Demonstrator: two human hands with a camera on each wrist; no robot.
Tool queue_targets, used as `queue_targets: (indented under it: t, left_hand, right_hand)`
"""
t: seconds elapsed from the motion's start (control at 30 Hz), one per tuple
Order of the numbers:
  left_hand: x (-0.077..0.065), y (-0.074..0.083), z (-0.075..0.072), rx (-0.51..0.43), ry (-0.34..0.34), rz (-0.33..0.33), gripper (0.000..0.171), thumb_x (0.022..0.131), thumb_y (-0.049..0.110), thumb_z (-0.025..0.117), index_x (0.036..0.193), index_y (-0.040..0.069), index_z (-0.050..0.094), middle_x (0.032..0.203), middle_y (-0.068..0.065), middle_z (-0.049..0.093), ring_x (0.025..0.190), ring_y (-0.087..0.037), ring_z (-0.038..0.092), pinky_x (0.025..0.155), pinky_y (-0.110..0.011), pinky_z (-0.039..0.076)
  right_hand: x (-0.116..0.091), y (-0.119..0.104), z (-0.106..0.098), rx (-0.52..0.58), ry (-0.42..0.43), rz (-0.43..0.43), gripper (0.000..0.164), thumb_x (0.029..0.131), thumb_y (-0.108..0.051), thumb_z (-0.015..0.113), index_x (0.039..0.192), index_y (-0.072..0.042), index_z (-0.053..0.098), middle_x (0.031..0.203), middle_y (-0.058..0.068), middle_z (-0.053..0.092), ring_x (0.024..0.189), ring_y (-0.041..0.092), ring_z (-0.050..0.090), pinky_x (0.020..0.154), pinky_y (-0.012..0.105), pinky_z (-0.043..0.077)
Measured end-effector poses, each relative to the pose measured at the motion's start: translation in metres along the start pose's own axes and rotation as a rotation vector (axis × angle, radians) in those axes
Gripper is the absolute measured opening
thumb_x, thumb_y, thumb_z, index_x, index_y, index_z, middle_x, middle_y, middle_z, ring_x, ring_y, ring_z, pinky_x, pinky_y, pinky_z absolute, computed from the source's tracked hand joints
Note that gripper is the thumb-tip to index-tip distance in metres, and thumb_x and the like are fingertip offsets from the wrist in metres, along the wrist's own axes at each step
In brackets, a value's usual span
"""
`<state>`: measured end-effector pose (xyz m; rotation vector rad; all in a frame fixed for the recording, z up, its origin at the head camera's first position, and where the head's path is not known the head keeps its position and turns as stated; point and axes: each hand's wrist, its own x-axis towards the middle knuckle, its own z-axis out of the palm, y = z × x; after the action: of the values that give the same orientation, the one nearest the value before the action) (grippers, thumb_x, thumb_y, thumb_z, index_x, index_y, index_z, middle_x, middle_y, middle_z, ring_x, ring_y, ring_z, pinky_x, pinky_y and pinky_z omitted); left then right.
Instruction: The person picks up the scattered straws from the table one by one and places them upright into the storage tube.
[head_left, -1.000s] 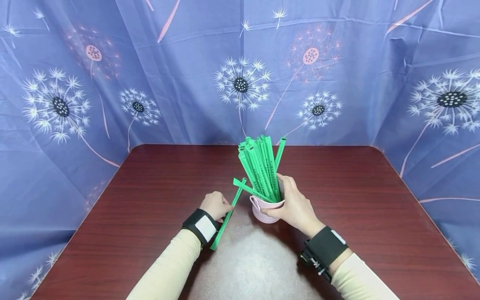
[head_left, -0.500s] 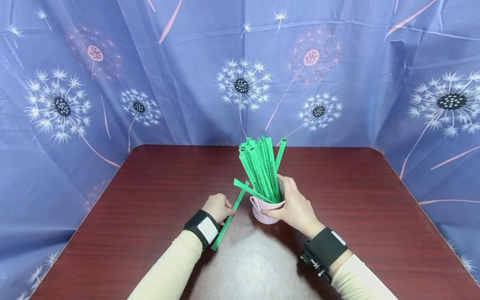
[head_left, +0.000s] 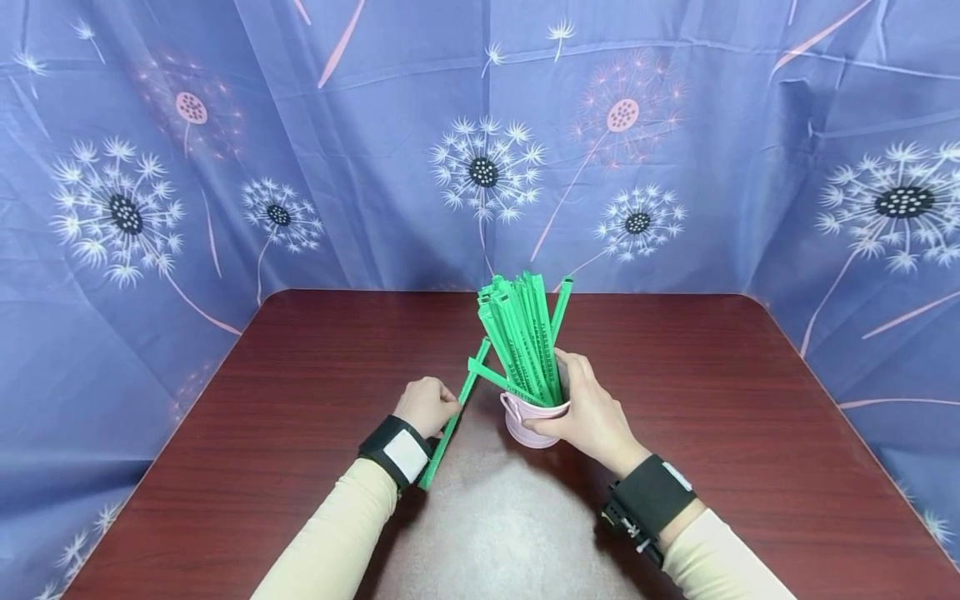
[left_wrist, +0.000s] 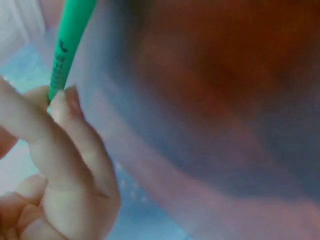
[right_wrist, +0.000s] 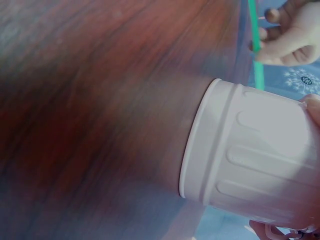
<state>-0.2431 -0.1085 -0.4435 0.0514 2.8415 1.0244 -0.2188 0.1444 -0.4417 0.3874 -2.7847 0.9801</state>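
Observation:
My left hand (head_left: 427, 407) pinches one long, slim straw in a printed green wrapper (head_left: 467, 385) between thumb and fingers. In the left wrist view the wrapped straw (left_wrist: 72, 40) rises from the fingertips. My right hand (head_left: 596, 421) grips a small pink bucket (head_left: 529, 433) round its right side, thumb across the front. Several green wrapped straws (head_left: 521, 333) stand bunched in the bucket. One of them (head_left: 491, 375) leans far left over the rim, and the held straw overlaps its tip in the head view. The right wrist view shows the bucket's ribbed wall (right_wrist: 260, 155).
Both hands are over a dark red-brown wooden table (head_left: 720, 375), with a bright glare patch (head_left: 517, 525) near its front. A blue curtain (head_left: 375, 125) printed with dandelions hangs behind and at both sides. Black straps (head_left: 652, 500) circle both wrists.
My left hand shifts slightly left and away from me, and the held straw's far tip rises behind the leaning straw. The right hand and bucket stay in place.

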Motion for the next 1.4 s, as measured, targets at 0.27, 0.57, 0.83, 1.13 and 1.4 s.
queue_targets:
  t: [0.27,0.57,0.83,1.13,1.4]
  left_hand:
    - [0.0,0.021,-0.035,-0.463,0.128,0.091,0.027,0.095,0.015,0.066,0.116,-0.002,0.066,0.102,-0.019,0.071,0.058,-0.012,0.069,0.059,-0.036,0.064]
    - [-0.007,0.057,-0.067,-0.994,0.207,0.252,0.017,0.091,-0.001,0.066,0.106,-0.008,0.062,0.082,0.001,0.071,0.074,-0.014,0.071,0.065,-0.04,0.065]
    - [-0.012,0.066,-0.055,-0.767,0.184,0.294,0.021,0.088,0.005,0.071,0.105,-0.006,0.067,0.094,-0.022,0.073,0.075,-0.013,0.073,0.063,-0.038,0.065]
    - [-0.013,0.065,-0.025,-0.543,0.127,0.319,0.017,0.086,0.002,0.074,0.101,-0.003,0.071,0.096,-0.017,0.073,0.066,-0.022,0.071,0.053,-0.031,0.062]
    - [-0.015,0.062,-0.011,-0.345,0.082,0.334,0.013,0.084,0.008,0.074,0.096,0.005,0.073,0.091,-0.009,0.075,0.05,-0.013,0.064,0.046,-0.024,0.057]
  right_hand:
    - [0.001,0.0,0.0,-0.003,-0.009,0.006,0.106,0.067,-0.044,0.089,0.15,-0.017,0.03,0.141,0.005,0.046,0.107,0.03,0.066,0.069,0.052,0.056]
    - [0.0,-0.001,-0.001,-0.005,-0.008,0.007,0.107,0.066,-0.045,0.089,0.151,-0.018,0.03,0.141,0.004,0.045,0.108,0.03,0.066,0.069,0.052,0.056]
    - [0.001,0.0,-0.001,-0.007,-0.003,0.002,0.107,0.066,-0.044,0.09,0.151,-0.018,0.03,0.14,0.004,0.045,0.107,0.03,0.066,0.07,0.052,0.057]
    - [0.002,0.0,-0.001,-0.005,-0.005,-0.006,0.106,0.066,-0.042,0.09,0.151,-0.017,0.03,0.141,0.007,0.046,0.107,0.03,0.066,0.07,0.051,0.057]
    - [0.001,0.0,-0.001,-0.005,-0.009,-0.004,0.106,0.067,-0.041,0.09,0.151,-0.017,0.029,0.141,0.008,0.045,0.107,0.031,0.066,0.07,0.052,0.057]
